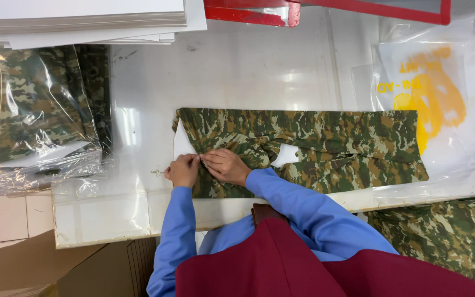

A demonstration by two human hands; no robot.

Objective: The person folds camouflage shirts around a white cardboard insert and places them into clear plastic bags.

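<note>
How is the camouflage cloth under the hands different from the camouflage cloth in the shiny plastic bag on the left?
The camouflage garment on the white table is unwrapped and spread long and flat; the bagged camouflage garment is folded small inside clear plastic wrap. The left hand and right hand touch the spread one; nobody touches the bagged one. A white card shows under the spread one's left end. Both share the same green-brown pattern.

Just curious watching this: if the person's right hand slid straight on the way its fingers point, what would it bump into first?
The right hand points toward the left hand, which it nearly touches on the folded camouflage garment. So it would likely meet those fingers first; beyond them lie a small pin-like item and bare white table.
</note>
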